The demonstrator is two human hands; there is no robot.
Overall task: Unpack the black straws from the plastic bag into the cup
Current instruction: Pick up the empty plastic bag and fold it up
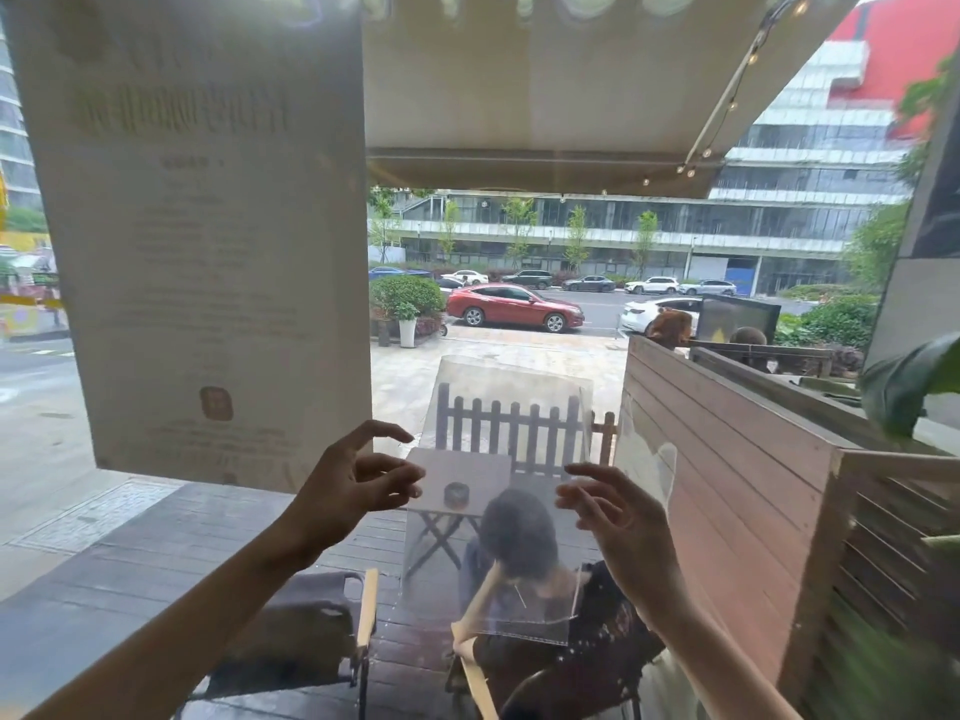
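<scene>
1. You've got the clear, flat plastic bag (498,491) raised at chest height, looking empty.
2. Left hand (358,485) pinches its left edge; right hand (618,517) pinches the right.
3. It's feather-light, floppy, slick: grip the edges.

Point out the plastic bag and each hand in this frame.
plastic bag (498,537), head view, middle of the clear sheet.
left hand (348,491), head view, palm.
right hand (618,522), head view, palm.
</scene>
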